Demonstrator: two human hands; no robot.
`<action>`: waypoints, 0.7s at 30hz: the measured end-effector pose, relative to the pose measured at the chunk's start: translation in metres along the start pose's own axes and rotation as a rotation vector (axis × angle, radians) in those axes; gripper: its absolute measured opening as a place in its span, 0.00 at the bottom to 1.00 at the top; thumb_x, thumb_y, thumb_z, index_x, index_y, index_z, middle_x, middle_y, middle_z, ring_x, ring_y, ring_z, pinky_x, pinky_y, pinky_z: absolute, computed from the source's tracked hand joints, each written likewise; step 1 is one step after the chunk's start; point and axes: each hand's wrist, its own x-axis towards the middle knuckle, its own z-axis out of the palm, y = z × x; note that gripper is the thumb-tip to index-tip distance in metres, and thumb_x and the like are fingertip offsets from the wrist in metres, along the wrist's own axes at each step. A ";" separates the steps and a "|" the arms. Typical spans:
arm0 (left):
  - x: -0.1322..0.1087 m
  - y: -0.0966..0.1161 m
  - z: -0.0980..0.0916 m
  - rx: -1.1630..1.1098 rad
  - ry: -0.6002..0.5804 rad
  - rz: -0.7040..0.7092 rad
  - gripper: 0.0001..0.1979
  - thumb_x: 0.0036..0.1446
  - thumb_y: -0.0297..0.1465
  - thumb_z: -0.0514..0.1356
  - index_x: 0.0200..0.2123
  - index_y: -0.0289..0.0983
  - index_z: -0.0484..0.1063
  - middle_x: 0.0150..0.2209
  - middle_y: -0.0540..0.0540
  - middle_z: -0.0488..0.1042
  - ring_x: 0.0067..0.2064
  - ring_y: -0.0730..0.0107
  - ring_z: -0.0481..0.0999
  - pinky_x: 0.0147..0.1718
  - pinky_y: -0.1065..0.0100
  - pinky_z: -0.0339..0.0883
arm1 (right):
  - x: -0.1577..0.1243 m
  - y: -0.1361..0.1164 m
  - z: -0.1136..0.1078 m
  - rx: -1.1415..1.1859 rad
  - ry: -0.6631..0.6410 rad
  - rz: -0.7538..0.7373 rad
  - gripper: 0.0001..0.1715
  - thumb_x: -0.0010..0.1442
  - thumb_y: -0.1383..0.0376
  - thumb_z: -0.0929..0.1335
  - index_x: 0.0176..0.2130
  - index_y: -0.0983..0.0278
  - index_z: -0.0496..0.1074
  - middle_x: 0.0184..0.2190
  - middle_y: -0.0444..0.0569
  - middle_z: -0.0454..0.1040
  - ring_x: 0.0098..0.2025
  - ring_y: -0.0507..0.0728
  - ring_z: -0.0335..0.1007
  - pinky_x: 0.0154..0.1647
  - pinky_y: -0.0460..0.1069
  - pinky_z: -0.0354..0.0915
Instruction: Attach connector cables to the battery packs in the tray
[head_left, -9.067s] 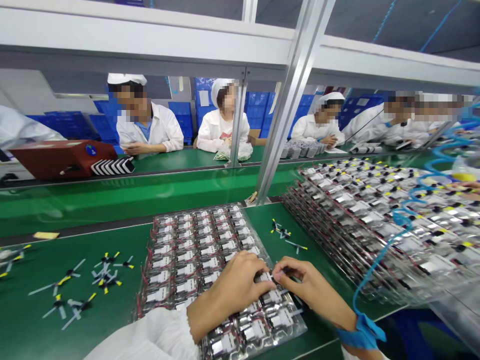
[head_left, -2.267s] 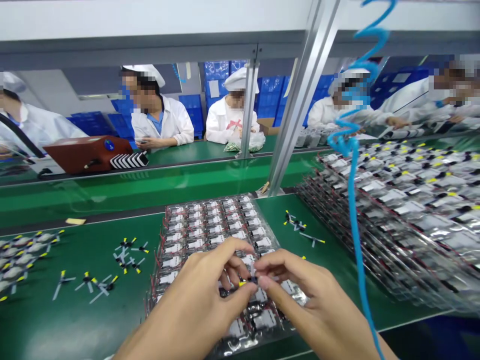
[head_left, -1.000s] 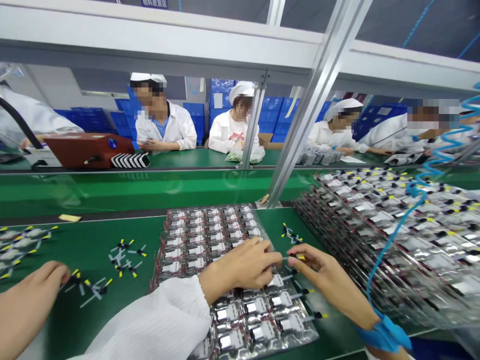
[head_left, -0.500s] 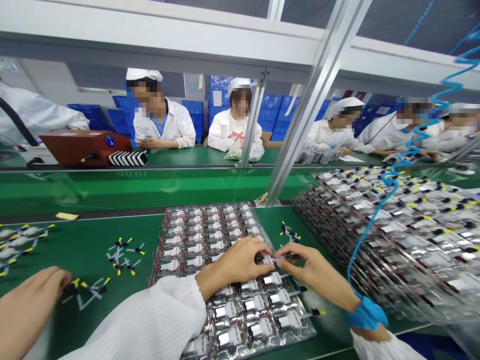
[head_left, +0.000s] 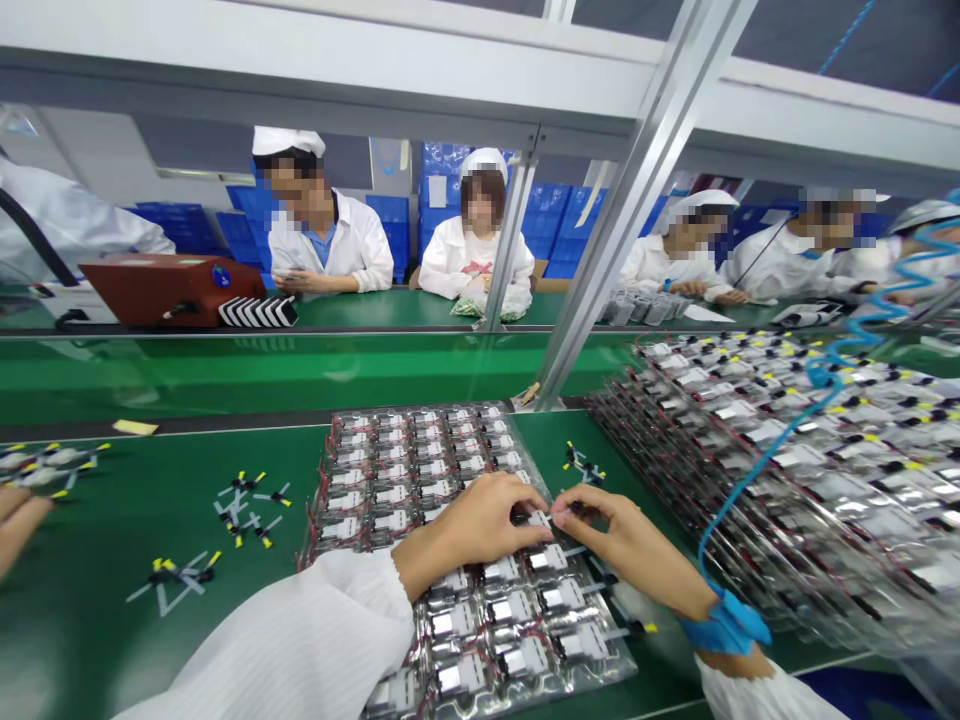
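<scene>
Green bench was seen spread across the lower view, with a conveyor lane beyond it and 4 white-coated people seated at the far side. Stacked trays of wired parts were piled at the right, and a coiled cord was hung in front of them. A clear tray was laid in the middle of the bench, its pockets filled with rows of small silver units with red wires.

Both of the person's hands were held over the tray's right half, fingertips nearly touching. The left hand was curled down onto a silver unit seated in its pocket; whether that unit was gripped or only pressed could not be told. The right hand was closed, thumb and forefinger pinched on a small dark lead at the same unit. A blue wrist strap was worn on the right wrist.

Another person's hand was seen at the left edge. Loose tabbed pieces, black with yellow tips, were scattered on the bench left of the tray.
</scene>
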 end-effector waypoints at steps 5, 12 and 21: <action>0.002 0.000 0.001 -0.003 -0.009 -0.016 0.13 0.54 0.36 0.69 0.41 0.37 0.79 0.36 0.46 0.81 0.40 0.62 0.79 0.42 0.66 0.68 | 0.001 0.003 0.001 0.034 -0.029 0.010 0.22 0.60 0.47 0.66 0.34 0.63 0.76 0.34 0.49 0.78 0.37 0.59 0.73 0.39 0.51 0.65; 0.001 -0.002 0.003 -0.049 -0.002 -0.033 0.16 0.53 0.34 0.70 0.44 0.37 0.76 0.36 0.46 0.81 0.39 0.63 0.79 0.41 0.67 0.67 | 0.002 0.007 0.004 0.086 -0.045 0.015 0.20 0.61 0.50 0.67 0.34 0.63 0.75 0.33 0.49 0.77 0.37 0.59 0.72 0.39 0.51 0.64; -0.001 0.002 0.001 -0.070 -0.014 -0.062 0.23 0.53 0.33 0.70 0.50 0.37 0.70 0.37 0.47 0.79 0.40 0.61 0.78 0.39 0.66 0.67 | 0.006 0.011 0.001 0.041 -0.108 0.004 0.19 0.61 0.50 0.66 0.34 0.63 0.75 0.33 0.48 0.77 0.37 0.59 0.70 0.39 0.51 0.62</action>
